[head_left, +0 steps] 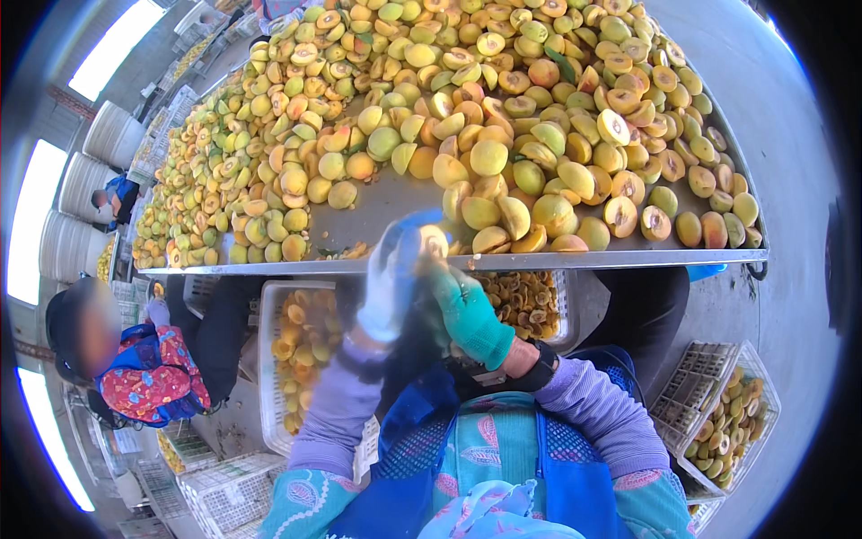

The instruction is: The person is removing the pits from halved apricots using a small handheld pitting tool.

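Observation:
My left hand [392, 276], in a blue and white glove and blurred, is at the near edge of a metal table [363, 209], closed round a cut fruit half [433, 241], apparently a peach or apricot. My right hand [469, 306], in a green glove, is just below and right of it, its fingers curled close to the same fruit; whether it holds a tool cannot be seen. Yellow-green fruit halves [488, 157] lie heaped over the table, many with the pit showing. Under the table edge, a white basket [562, 303] holds small brownish pieces.
A white plastic basket [269, 404] of fruit halves stands at the lower left. Another crate [697, 377] of halves is at the right. A co-worker [151, 370] sits at the left beside the table. Stacked crates [229, 492] and large white tubs [74, 246] stand farther left.

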Available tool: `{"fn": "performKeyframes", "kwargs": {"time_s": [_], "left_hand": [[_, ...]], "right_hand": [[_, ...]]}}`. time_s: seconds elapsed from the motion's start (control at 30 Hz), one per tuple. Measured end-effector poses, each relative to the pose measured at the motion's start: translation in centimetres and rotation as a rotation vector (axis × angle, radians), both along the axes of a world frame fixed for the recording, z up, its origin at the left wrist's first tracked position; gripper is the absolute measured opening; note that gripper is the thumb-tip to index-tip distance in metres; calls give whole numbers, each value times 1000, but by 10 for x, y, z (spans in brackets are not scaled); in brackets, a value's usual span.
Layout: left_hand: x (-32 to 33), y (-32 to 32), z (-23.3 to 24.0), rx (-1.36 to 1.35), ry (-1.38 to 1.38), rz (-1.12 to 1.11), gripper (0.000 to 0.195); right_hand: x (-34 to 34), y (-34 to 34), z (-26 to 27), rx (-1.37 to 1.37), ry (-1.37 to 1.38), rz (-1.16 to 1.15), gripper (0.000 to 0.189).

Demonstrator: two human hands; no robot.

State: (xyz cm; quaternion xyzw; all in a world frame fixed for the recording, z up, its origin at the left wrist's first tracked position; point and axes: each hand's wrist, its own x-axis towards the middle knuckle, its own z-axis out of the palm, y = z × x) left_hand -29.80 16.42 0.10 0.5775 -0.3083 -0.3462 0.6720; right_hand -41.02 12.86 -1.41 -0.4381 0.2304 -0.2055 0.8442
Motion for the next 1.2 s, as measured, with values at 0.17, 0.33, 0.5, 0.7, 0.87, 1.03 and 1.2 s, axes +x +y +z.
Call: {"fn": "performKeyframes", "kwargs": {"time_s": [0.17, 0.33, 0.5, 0.7, 0.87, 1.03, 1.2], "left_hand": [[31, -2, -1, 37, -1188, -318, 29], [-1, -3, 6, 69, -517, 34, 34], [38, -1, -24, -180, -1505, -190, 47], [5, -18, -18, 13, -471, -88, 28], [22, -22, 4, 254, -470, -547, 20], [22, -33, 15, 316, -277, -573, 46], [22, -19, 22, 430, -300, -769, 42]], "right_hand": [[-6, 4, -27, -224, -44, 53, 39], [-12, -8, 14, 259, -87, 224, 40], [-21, -1, 3, -6, 99, 253, 40], [-16, -1, 2, 129, 67, 158, 39], [-21, -7, 13, 518, 51, 310, 37], [-21, -10, 9, 803, -191, 402, 37], [-35, -1, -5, 1061, -381, 588, 37]]}}
